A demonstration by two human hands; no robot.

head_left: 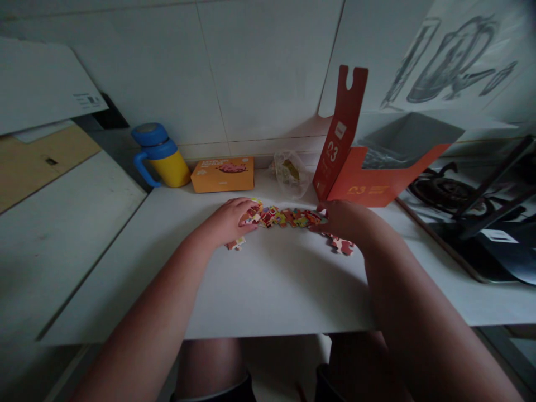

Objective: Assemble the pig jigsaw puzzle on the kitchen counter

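The left hand [228, 220] and right hand [343, 219] lie palm-down on the white countertop [268, 290], fingers curled loosely onto either end of a row of small, colourful cardboard jigsaw pieces [285, 216]; neither visibly pinches anything. A sideways squeeze could buckle the row between the fingertips. Loose pieces [341, 244] beneath the right palm, and one [235, 243] under the left, risk being swept away unnoticed.
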